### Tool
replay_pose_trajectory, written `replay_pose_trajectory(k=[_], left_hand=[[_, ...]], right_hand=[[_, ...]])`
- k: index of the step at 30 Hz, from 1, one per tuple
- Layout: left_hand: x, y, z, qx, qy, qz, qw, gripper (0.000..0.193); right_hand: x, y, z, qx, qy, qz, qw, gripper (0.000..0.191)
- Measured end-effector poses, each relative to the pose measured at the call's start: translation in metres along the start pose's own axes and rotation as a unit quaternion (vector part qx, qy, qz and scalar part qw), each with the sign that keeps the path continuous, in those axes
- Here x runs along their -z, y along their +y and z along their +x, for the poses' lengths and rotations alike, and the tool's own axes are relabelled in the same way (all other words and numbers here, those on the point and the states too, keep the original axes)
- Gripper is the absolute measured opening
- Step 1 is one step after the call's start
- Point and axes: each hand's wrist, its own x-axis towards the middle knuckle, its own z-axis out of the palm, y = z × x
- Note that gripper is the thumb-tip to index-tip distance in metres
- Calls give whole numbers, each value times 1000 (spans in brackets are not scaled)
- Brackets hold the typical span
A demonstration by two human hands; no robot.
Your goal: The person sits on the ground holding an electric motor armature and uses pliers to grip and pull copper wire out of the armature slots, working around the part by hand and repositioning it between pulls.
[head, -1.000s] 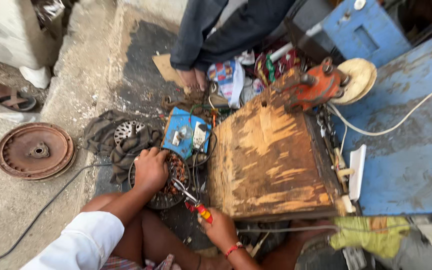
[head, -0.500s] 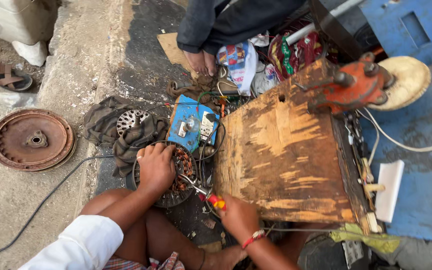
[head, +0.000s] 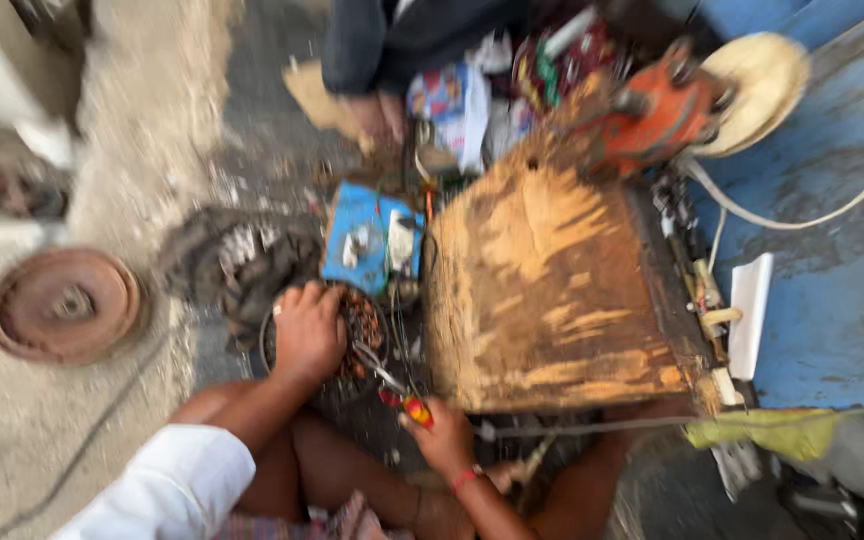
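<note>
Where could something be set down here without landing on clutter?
The wooden box top is bare, as is the concrete beyond the rusty disc. It is crowded around the left hand, right hand and blue tray.

The picture is blurred by motion. The left hand [head: 307, 330] lies palm down with fingers curled and knuckles up, near the middle of the view. Its forearm runs back toward seven o'clock into a white sleeve [head: 167, 490]. The right hand [head: 444, 435] sits lower, at about four o'clock from the left one, fingers closed in a grip, a red band on the wrist. Its forearm leads down toward five o'clock.
</note>
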Motion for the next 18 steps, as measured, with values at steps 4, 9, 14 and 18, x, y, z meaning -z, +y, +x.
replay_pose_trajectory(k=[4,9,14,18], left_hand=[[14,1,-1,-13,4,-10,1000,36],[21,4,1,-5,22,16,1000,34],[20,-3,5,22,-10,1,1000,32],[19,-14,7,27,2,-20,999,32]], right_hand=[[31,-15,15,3,-86,-59,995,37],[69,-55,30,5,-133,-193,972,37],[98,-91,47,-18,-204,-273,940,36],[115,-110,67,19,-241,-313,919,34]])
